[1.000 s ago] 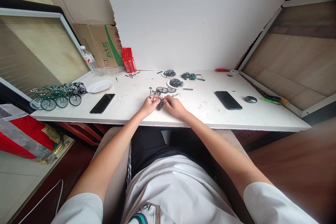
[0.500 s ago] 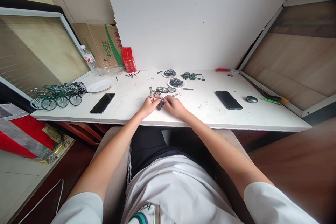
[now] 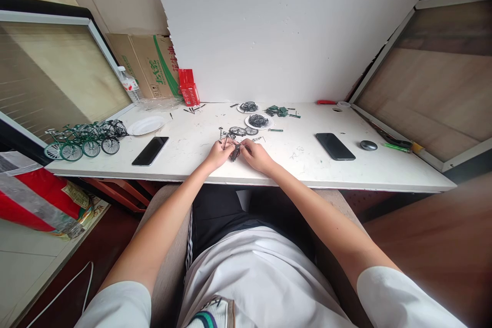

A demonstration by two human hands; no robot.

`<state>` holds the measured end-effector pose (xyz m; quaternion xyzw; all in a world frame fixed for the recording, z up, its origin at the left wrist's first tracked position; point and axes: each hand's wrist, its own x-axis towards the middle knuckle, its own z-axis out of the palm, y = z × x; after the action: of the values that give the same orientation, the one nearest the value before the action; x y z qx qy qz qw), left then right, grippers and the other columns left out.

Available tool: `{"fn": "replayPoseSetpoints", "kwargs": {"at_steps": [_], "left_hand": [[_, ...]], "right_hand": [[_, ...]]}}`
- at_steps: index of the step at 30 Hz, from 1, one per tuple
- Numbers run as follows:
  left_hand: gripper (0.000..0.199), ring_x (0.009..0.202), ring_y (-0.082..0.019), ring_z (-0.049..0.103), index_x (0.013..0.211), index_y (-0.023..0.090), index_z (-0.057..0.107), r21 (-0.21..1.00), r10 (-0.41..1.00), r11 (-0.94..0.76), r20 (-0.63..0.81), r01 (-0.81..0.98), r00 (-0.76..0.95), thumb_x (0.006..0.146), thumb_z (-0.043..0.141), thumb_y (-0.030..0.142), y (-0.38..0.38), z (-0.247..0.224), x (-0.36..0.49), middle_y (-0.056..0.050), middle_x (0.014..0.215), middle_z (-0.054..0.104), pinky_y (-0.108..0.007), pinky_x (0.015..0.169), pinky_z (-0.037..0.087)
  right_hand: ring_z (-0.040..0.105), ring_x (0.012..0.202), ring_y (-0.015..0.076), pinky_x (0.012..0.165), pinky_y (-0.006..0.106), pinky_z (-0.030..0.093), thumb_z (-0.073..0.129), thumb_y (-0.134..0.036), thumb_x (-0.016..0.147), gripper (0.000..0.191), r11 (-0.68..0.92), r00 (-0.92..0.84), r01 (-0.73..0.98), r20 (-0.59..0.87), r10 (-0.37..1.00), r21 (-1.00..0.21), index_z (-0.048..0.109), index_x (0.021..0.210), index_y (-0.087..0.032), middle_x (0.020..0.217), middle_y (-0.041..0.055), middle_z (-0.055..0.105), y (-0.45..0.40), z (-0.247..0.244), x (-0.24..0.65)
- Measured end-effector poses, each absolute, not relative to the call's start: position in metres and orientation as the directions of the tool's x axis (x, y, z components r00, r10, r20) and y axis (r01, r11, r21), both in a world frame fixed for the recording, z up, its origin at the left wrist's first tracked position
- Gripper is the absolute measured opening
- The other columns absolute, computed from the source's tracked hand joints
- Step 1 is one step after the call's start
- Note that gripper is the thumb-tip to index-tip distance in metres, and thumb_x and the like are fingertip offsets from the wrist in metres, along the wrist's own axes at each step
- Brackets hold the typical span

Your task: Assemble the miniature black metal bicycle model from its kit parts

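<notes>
Near the front edge of the white table [image 3: 184,164], my left hand [image 3: 221,154] is closed on a small dark bicycle frame [image 3: 226,139]. My right hand [image 3: 253,154] pinches at the right side of the same model, the fingertips of both hands close together. Dark parts show between the hands; their detail is too small to tell. Just behind my hands lie small black wheels [image 3: 244,131]. Farther back, two small white dishes hold dark parts, the nearer dish [image 3: 270,124] and the farther dish [image 3: 239,108].
Several model bicycles [image 3: 82,142] stand at the left, by a white plate [image 3: 146,125] and a phone [image 3: 150,151]. Green pieces [image 3: 277,111] lie at the back. A second phone [image 3: 334,146] and a round grey object [image 3: 368,145] are on the right.
</notes>
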<state>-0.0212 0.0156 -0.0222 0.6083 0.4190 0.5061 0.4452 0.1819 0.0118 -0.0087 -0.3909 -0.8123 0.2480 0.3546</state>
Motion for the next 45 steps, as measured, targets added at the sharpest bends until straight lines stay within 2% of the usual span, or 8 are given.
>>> {"fn": "replayPoseSetpoints", "kwargs": {"at_steps": [39,45], "left_hand": [[0.014,0.067,-0.016,0.063,0.096,0.016,0.072,0.966,0.960,-0.252,0.242,0.060,0.141,0.086,0.070,0.026,0.0165,-0.0233,-0.0211,-0.002,0.073,0.066,-0.027,0.064,0.053],[0.014,0.071,-0.017,0.065,0.096,0.016,0.072,0.966,0.961,-0.252,0.242,0.063,0.135,0.086,0.070,0.025,0.0158,-0.0226,-0.0213,-0.002,0.073,0.067,-0.027,0.067,0.054]], "right_hand": [[0.068,0.082,0.0243,0.079,0.035,0.048,0.045,-0.042,0.108,0.025,0.578,-0.447,0.454,0.387,0.806,-0.678,0.061,0.104,-0.023,0.094,0.0074,0.077,0.0126,-0.0096,0.1820],[0.067,0.078,0.0237,0.078,0.035,0.048,0.044,-0.042,0.108,0.025,0.575,-0.443,0.461,0.386,0.809,-0.676,0.061,0.102,-0.024,0.089,0.0061,0.076,0.0125,-0.0095,0.1818]]}}
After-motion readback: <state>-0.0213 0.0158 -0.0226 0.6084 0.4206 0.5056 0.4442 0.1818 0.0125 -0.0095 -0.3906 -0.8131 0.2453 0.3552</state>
